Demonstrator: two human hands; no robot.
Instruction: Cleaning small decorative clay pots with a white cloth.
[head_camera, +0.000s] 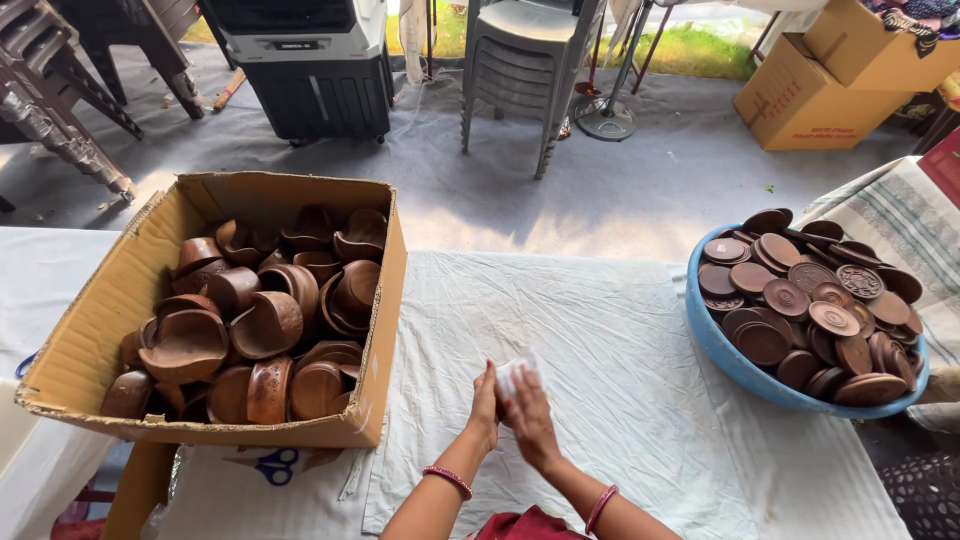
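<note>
left hand (486, 398): lower centre of the frame, fingers curled against the small white thing, pressed palm to palm with the other hand.
right hand (530, 415): just right of it, fingers folded over the same thing; a red bangle on each wrist.
small white thing (512, 372): held between both hands, only its top edge showing above the fingertips (cloth or paper, i cannot tell which).
white cloth (620, 400): spread over the table under the hands, creased, no clay piece lying on it near them.
cardboard box (90, 340): left of the frame, open, heaped with brown clay bowl-shaped lamps (265, 325) lying every way.
blue tub (730, 355): right of the frame, piled with flat brown clay lids (810, 300), some with a stamped pattern.
scissors (272, 464): blue-handled, under clear plastic below the box.
progress: as i judge it, the clay work is hardly begun; both heaps look full, neither hand has a clay piece, and only the white thing is in hand.
</note>
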